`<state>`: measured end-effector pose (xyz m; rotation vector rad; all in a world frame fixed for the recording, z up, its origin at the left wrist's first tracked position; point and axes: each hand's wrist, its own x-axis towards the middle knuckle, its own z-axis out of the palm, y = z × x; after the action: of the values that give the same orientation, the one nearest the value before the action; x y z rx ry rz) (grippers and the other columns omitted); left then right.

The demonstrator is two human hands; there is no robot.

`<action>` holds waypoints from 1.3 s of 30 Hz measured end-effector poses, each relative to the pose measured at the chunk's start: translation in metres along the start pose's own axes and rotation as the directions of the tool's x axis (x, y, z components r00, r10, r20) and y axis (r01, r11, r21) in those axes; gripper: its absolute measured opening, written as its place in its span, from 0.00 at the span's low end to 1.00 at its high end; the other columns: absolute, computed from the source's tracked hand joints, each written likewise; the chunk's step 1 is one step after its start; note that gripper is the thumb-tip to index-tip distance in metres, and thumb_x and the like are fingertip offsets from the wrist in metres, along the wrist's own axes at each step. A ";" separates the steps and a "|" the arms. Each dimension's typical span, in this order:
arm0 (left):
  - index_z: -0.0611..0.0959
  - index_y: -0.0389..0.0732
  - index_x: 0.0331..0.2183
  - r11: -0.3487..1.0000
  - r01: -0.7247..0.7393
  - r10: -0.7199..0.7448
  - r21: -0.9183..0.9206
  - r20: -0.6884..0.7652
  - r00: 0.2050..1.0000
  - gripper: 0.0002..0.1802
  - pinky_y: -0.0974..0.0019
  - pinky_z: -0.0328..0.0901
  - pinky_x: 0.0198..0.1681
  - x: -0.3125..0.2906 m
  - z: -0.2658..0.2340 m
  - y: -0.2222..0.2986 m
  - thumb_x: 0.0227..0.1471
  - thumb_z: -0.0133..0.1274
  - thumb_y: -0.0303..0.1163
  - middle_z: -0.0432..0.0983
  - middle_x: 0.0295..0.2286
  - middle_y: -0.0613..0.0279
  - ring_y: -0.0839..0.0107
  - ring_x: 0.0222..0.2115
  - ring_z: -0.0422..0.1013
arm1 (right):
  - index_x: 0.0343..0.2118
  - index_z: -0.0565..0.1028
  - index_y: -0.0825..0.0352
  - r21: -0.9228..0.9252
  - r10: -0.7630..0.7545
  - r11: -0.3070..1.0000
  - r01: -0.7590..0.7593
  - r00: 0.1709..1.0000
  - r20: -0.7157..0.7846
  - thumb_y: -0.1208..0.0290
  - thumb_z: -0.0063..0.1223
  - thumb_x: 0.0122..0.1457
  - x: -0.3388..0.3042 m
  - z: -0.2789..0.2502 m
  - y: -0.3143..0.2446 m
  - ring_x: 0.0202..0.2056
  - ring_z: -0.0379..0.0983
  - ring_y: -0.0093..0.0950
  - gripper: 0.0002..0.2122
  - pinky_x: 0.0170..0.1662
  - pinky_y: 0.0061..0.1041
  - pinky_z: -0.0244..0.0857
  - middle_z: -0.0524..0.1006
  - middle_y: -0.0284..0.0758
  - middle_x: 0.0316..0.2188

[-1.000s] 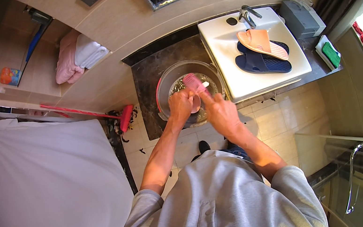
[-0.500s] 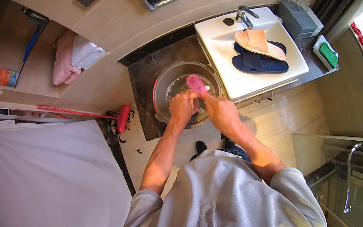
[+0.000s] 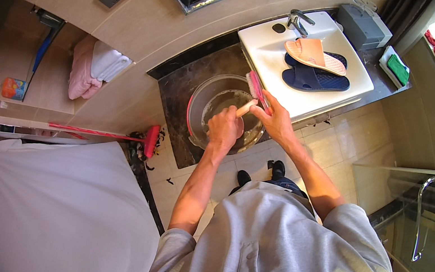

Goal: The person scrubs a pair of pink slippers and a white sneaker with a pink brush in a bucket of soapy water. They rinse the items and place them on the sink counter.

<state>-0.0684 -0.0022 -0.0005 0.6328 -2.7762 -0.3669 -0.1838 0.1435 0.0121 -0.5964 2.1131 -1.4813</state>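
Over the round grey basin of water, my left hand is closed around a peach slipper, seen nearly edge-on and mostly hidden by the fingers. Close beside it, my right hand grips a pink scrub brush, its pale bristles facing left, toward the basin. Across the white sink lie another peach slipper and dark blue slippers, partly overlapping.
A chrome faucet stands behind the slippers. The basin rests on a dark stone counter. To the right are a grey box and a green cloth. A red broom lies at left, below folded towels.
My right hand has turned the brush from lying over the slipper to standing on edge, a little to the right. The slipper in my left hand now shows more.
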 end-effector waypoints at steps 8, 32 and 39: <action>0.81 0.40 0.40 0.979 -0.192 0.202 0.075 -0.163 0.966 0.18 0.51 0.65 0.44 0.003 -0.019 0.016 0.44 0.63 0.30 0.80 0.34 0.56 0.55 0.37 0.76 | 0.65 0.61 0.75 0.570 0.050 0.822 -0.013 0.998 -0.050 0.75 0.62 0.52 0.023 0.019 -0.007 0.32 0.73 0.18 0.36 0.35 0.18 0.68 0.78 0.33 0.28; 0.84 0.45 0.38 0.983 -0.080 0.106 0.163 -0.152 0.983 0.15 0.52 0.65 0.36 -0.021 -0.068 -0.073 0.45 0.65 0.30 0.76 0.31 0.61 0.56 0.33 0.71 | 0.61 0.69 0.69 0.370 -0.088 0.916 0.157 0.977 -0.195 0.64 0.54 0.66 0.053 0.045 0.036 0.18 0.61 0.15 0.23 0.20 0.17 0.51 0.72 0.23 0.20; 0.84 0.42 0.31 0.980 0.034 -0.012 0.195 -0.114 0.993 0.08 0.51 0.66 0.34 -0.022 -0.060 -0.069 0.47 0.63 0.33 0.74 0.27 0.57 0.54 0.32 0.72 | 0.54 0.75 0.60 -0.276 -0.536 0.787 0.551 0.833 0.134 0.69 0.52 0.61 -0.030 0.069 -0.013 0.24 0.77 0.48 0.17 0.25 0.44 0.70 0.78 0.50 0.24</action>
<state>-0.0037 -0.0632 0.0299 0.7086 -2.7189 -0.0580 -0.1174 0.1067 0.0083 -1.4514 2.2579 -1.3884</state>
